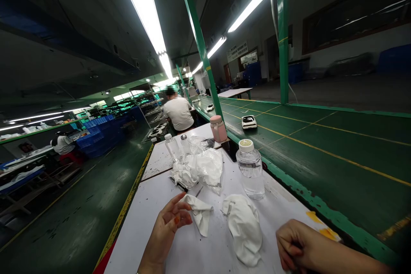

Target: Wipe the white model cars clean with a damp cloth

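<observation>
My left hand point(171, 221) is raised over the white table, its fingers bent but apart, with orange stains on some fingertips. Just beyond those fingertips lies a small white cloth point(201, 213); whether they touch cannot be made out. A larger crumpled white cloth point(244, 230) rests on the table between my hands. To its right, my right hand point(293, 246) is low over the table with the fingers curled in; the inside of the grip is hidden. Behind the larger cloth stands a clear ribbed bottle point(251, 173) of liquid with a pale cap.
A clear plastic bag point(210, 167), crumpled white material point(186, 173), a plastic bottle point(173, 147) and a pink flask point(218, 129) stand further back. Along the right runs a green belt point(308, 137) carrying a white device point(249, 122). A person in white point(178, 113) sits ahead.
</observation>
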{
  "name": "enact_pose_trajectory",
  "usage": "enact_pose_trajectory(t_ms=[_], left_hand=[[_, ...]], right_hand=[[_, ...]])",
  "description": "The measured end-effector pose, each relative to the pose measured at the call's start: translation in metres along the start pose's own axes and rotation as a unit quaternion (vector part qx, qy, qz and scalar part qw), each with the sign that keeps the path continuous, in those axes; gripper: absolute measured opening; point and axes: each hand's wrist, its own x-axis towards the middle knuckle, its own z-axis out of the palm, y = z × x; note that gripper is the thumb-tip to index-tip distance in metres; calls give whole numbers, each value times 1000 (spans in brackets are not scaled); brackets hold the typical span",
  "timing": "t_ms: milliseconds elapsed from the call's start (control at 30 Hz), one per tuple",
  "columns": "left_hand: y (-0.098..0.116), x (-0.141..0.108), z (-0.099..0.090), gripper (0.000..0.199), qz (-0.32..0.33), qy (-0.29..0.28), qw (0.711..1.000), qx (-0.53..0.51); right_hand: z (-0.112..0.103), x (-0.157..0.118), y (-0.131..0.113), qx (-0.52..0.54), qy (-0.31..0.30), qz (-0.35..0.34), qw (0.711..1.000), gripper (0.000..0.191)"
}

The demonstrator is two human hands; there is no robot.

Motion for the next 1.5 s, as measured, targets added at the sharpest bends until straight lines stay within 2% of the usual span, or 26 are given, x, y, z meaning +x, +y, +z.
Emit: enact_pose_trajectory(t_ms=[333,633,967,1333,1500], left_hand=[[2,-1,3,64,0,3,1000,-6],[2,-1,3,64,2,0,1000,-2],[3,-2,3,63,5,1,1000,-6],[2,-3,4,73,13,6,1000,-14],[-1,-2,2,53,15,45,999,-2]], right_hand=[[-2,0,4,13,-5,-11,1000,13],[2,-4,-13,12,1,10,1000,14],[-1,-3,-8,-2,-1,5,1000,17],[-1,-3,-7,-13,0,1,1000,16],[-2,-2,-5,-13,4,5,1000,17]])
